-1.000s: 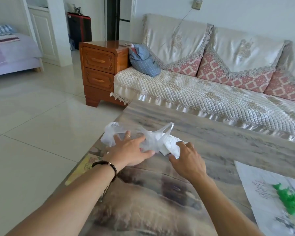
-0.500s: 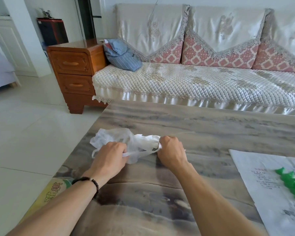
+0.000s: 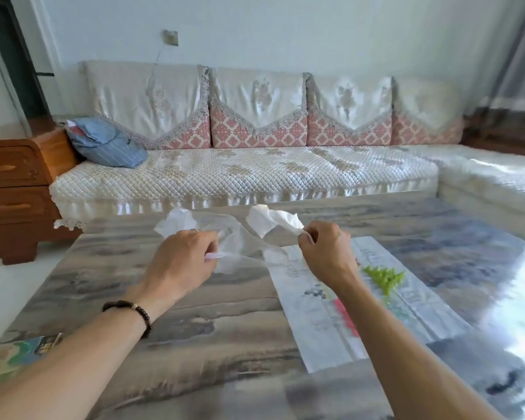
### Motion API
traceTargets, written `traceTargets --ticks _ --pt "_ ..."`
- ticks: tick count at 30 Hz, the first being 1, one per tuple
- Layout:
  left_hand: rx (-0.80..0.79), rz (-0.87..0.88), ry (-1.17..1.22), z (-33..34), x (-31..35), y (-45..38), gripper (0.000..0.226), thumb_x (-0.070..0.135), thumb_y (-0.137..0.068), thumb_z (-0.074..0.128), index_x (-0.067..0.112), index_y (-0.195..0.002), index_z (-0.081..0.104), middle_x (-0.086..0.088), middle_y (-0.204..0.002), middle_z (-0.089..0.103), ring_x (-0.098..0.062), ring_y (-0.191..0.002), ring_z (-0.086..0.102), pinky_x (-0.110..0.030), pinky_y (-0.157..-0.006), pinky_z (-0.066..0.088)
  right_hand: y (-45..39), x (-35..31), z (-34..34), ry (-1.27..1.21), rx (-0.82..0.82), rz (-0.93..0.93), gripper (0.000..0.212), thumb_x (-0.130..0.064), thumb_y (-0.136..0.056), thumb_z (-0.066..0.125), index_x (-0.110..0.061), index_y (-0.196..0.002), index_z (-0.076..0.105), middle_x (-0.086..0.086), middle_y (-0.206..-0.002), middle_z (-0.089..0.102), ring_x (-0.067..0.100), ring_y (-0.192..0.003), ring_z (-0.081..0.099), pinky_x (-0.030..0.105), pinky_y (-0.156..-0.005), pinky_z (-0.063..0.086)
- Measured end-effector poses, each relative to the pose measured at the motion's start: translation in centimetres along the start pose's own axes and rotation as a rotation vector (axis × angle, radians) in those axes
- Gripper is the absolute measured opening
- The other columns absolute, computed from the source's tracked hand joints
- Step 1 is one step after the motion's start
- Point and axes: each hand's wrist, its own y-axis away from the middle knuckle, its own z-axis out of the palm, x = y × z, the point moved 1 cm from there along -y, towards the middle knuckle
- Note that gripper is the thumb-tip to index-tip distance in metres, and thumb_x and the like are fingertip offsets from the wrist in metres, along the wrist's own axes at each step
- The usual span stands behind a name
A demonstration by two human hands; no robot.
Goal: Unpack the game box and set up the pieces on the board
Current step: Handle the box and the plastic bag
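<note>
A glossy grey marble-patterned tabletop stands before a long cream quilted sofa with pink-patterned cushions; a blue striped cloth bundle lies at the sofa's left end, beside a brown wooden drawer cabinet. Both grips are closed on a crumpled white plastic bag held above the tabletop: left hand and right hand each pinch an end. A white paper game board lies flat under the right forearm, carrying green plastic pieces and blurred red ones. Its print is unreadable.

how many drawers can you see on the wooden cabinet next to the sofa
2. The upper drawer sits just under the top of the wooden cabinet; the lower drawer is directly below it. The cabinet runs off the left edge, so any further drawers would be hidden.
</note>
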Motion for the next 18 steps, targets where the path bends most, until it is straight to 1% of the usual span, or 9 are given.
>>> traceTargets --ticks 4,7,9,10,11,12,13,15,18 --pt "-0.031 0.175 0.087 0.5 9.1 -0.7 0.012 0.007 -0.080 0.065 0.016 -0.073 0.062 0.002 -0.067 0.062 -0.018 -0.063 0.059 -0.036 -0.057 0.052 4.1 3.9 -9.2 0.065 0.114 0.043 0.019 -0.011 -0.084 0.054 0.000 -0.069 0.059 0.013 -0.058 0.056 0.032 -0.061 0.050 0.038 -0.059 0.036" --pt "-0.103 0.291 0.147 2.8 17.1 -0.3 0.008 0.011 -0.081 0.064 0.017 -0.076 0.060 0.003 -0.074 0.064 -0.018 -0.071 0.059 -0.028 -0.057 0.042 8.1 8.3 -15.4 0.126 0.202 0.095 0.021 -0.010 -0.082 0.053 -0.002 -0.063 0.050 0.010 -0.052 0.047 0.030 -0.057 0.043 0.038 -0.060 0.038" --pt "-0.164 0.380 0.212 4.7 22.6 0.2 0.010 0.013 -0.083 0.062 0.019 -0.076 0.058 0.005 -0.074 0.064 -0.016 -0.071 0.059 -0.018 -0.053 0.034 11.2 11.5 -19.4 0.183 0.243 0.148 0.021 -0.011 -0.083 0.054 -0.002 -0.065 0.056 0.009 -0.054 0.053 0.028 -0.057 0.048 0.036 -0.061 0.042" --pt "-0.198 0.419 0.239 5.9 25.4 0.6 0.010 0.014 -0.084 0.061 0.019 -0.077 0.057 0.005 -0.075 0.064 -0.016 -0.070 0.059 -0.017 -0.053 0.034 12.9 13.1 -21.4 0.202 0.256 0.182 0.021 -0.011 -0.085 0.055 -0.003 -0.066 0.059 0.006 -0.056 0.056 0.023 -0.057 0.050 0.030 -0.058 0.043" --pt "-0.225 0.462 0.262 7.0 28.3 1.1 0.009 0.015 -0.084 0.061 0.020 -0.077 0.056 0.005 -0.077 0.064 -0.016 -0.072 0.059 -0.019 -0.056 0.036 14.7 14.8 -23.4 0.212 0.272 0.220 0.022 -0.012 -0.087 0.057 -0.006 -0.066 0.060 0.001 -0.056 0.056 0.016 -0.055 0.050 0.020 -0.052 0.039" --pt "-0.258 0.500 0.287 8.3 31.1 1.7 0.009 0.017 -0.084 0.061 0.020 -0.078 0.056 0.004 -0.080 0.064 -0.017 -0.076 0.058 -0.024 -0.061 0.039 16.4 16.4 -25.3 0.222 0.291 0.261 0.022 -0.012 -0.088 0.058 -0.009 -0.066 0.060 -0.005 -0.055 0.055 0.010 -0.054 0.049 0.015 -0.049 0.035" --pt "-0.292 0.533 0.330 9.6 33.9 2.5 0.008 0.018 -0.084 0.061 0.021 -0.079 0.056 0.003 -0.083 0.065 -0.018 -0.079 0.059 -0.028 -0.065 0.043 18.2 18.1 -27.1 0.231 0.317 0.305 0.022 -0.014 -0.088 0.059 -0.011 -0.066 0.061 -0.008 -0.055 0.054 0.007 -0.054 0.048 0.014 -0.049 0.033" --pt "-0.382 0.572 0.401 12.5 39.1 4.5 0.002 0.020 -0.084 0.061 0.021 -0.084 0.060 0.004 -0.088 0.066 -0.017 -0.085 0.060 -0.031 -0.072 0.046 21.9 21.5 -30.0 0.244 0.359 0.406 0.021 -0.016 -0.087 0.060 -0.014 -0.067 0.062 -0.008 -0.056 0.056 0.009 -0.057 0.050 0.018 -0.053 0.035" --pt "-0.544 0.642 0.452 17.1 45.4 8.7 0.006 0.022 -0.085 0.060 0.021 -0.090 0.063 0.004 -0.094 0.066 -0.017 -0.088 0.060 -0.030 -0.072 0.044 27.7 26.3 -32.6 0.230 0.360 0.575 0.021 -0.018 -0.087 0.061 -0.020 -0.067 0.064 -0.006 -0.057 0.062 0.012 -0.059 0.057 0.026 -0.056 0.042"
